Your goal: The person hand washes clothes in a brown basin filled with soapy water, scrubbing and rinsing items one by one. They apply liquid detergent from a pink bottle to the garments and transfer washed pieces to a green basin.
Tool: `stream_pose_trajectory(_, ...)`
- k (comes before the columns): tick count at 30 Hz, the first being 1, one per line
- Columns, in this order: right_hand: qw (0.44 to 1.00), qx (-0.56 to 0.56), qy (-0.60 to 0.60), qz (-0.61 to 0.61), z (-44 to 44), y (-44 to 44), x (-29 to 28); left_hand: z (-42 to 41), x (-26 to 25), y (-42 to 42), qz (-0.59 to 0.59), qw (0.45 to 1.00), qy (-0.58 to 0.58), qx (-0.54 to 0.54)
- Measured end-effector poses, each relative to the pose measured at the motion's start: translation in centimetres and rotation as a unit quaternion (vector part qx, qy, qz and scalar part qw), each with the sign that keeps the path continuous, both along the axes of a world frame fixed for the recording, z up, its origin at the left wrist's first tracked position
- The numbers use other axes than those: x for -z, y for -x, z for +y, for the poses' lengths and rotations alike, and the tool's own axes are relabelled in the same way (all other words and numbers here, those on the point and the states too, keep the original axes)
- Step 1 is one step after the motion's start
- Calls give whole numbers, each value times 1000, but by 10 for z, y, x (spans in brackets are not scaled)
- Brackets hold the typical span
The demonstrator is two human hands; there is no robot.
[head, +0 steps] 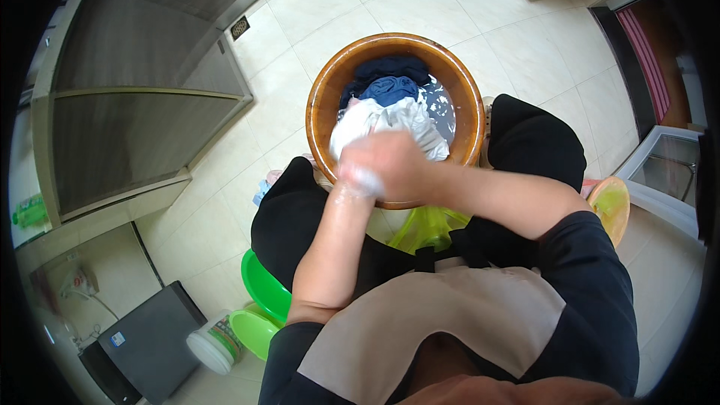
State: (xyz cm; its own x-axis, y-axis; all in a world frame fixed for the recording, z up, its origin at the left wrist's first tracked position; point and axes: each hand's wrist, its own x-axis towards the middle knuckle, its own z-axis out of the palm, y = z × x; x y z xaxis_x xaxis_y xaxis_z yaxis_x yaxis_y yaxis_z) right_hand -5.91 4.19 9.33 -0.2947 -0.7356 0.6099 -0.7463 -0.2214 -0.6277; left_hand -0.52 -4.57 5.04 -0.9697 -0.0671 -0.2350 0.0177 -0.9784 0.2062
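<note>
A round brown wooden tub (477,87) stands on the floor between my knees. Wet white cloth (402,118) lies bunched in its near part, and my right hand (391,157) is closed on it, blurred by motion. Pressed against that hand, my left hand (351,174) is mostly hidden beneath it; its wrist looks wet and sudsy, and it seems to grip the same cloth. Beyond the white cloth sit a blue garment (388,90) and a darker navy garment (394,69). Sudsy water (441,104) shows at the tub's right side.
Grey cabinets (146,45) line the left. Green basins (264,287), a white lidded bucket (211,346) and a dark grey box (152,337) stand at lower left. Yellow-green plastic (430,228) shows between my legs. An orange-rimmed basin (610,208) is at right. A floor drain (240,28) lies beyond.
</note>
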Motion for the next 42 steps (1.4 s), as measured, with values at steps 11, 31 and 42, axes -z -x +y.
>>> stream_pose_trajectory(11, 999, -16, 28, -14, -2, 16, 2, 22, 4, -9, -197, 912, 359, -19)
stream_pose_trajectory(31, 860, -41, -406, -307, -6, 90, 19, -19, -31, 1, -137, 954, 211, -161)
stream_pose_trajectory(42, 788, 34, -141, -598, 9, 106, 8, -36, -15, -13, -134, 949, 259, -123)
